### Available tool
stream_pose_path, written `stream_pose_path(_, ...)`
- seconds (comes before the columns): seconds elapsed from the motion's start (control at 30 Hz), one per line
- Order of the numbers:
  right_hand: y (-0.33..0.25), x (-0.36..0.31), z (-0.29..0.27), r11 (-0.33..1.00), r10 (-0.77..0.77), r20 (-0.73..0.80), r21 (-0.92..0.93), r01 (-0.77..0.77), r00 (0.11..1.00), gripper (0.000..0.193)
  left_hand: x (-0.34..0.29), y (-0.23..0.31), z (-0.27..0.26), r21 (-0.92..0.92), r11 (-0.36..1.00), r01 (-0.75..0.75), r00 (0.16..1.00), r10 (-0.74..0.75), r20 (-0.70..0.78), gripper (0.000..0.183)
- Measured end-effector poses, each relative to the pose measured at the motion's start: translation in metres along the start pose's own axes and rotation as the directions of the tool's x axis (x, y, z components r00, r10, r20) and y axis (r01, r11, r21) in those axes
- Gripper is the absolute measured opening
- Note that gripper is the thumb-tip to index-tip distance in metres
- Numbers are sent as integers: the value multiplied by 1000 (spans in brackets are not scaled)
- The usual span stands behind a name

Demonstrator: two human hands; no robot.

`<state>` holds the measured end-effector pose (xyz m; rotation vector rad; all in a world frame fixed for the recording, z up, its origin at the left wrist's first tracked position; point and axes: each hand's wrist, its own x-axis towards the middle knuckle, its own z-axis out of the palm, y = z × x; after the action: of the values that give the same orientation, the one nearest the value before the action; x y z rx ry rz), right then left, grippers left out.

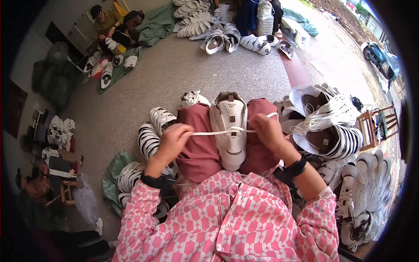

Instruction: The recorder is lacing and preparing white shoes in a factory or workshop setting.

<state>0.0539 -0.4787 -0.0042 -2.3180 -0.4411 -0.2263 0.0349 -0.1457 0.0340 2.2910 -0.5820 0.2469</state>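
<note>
A white and beige shoe upper (230, 150) with brown trim stands between my knees, its toe end pointing at me. A flat white shoelace (204, 133) runs across it and crosses itself over the tongue in a loose loop. My left hand (176, 136) pinches one end over my left knee, pulled out to the side. Above the other knee, my right hand (267, 131) is closed on the opposite end, with a short tail of lace sticking out past the fingers.
Stacked shoe uppers (334, 142) and a bundle of white laces (334, 111) lie to my right, beside a wooden chair (377, 126). More uppers (148, 139) sit at my left on green cloth (114, 179). Another person (107, 24) sits at the far left; further piles (194, 19) stand ahead.
</note>
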Motion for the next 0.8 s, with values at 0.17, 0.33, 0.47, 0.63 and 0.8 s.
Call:
stream_pose_path(0.17,-22,-11,3,986,-85,122,-130,101,989,7,52,37,68,-57,942,-332,943,331,-31,9)
stream_pose_path(0.33,-27,-8,5,990,-46,132,-125,62,990,9,74,36,95,-70,972,-226,951,235,203,9)
stream_pose_path(0.47,-22,-2,6,990,-48,140,-123,65,989,10,82,37,100,-78,986,-146,954,162,254,9)
stream_pose_path(0.63,-23,6,4,986,93,181,-151,-66,979,14,87,33,107,-25,978,-208,938,206,280,10)
stream_pose_path(0.8,-30,10,-4,989,-10,132,-144,30,991,17,83,29,108,-15,968,-251,941,248,229,10)
